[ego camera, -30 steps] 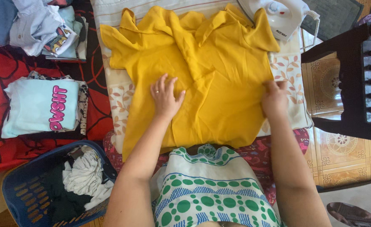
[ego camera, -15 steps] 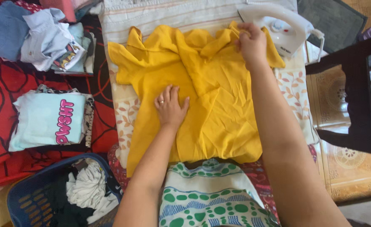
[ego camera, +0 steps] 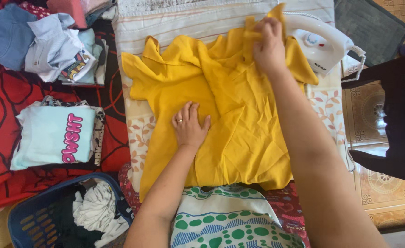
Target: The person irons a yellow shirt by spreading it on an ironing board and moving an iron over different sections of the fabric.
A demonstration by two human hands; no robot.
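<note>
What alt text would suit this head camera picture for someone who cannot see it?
A person's left hand lies flat on a yellow shirt spread over a padded cloth, while the right hand pinches its collar beside a white iron.

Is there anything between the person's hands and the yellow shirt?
Nothing visible. The left hand lies flat on the yellow shirt, and the right hand pinches its upper edge directly. The white iron stands just beside the right hand.

Yellow shirt (ego camera: 239,119), creased, spread flat, collar seemingly lifted
</note>
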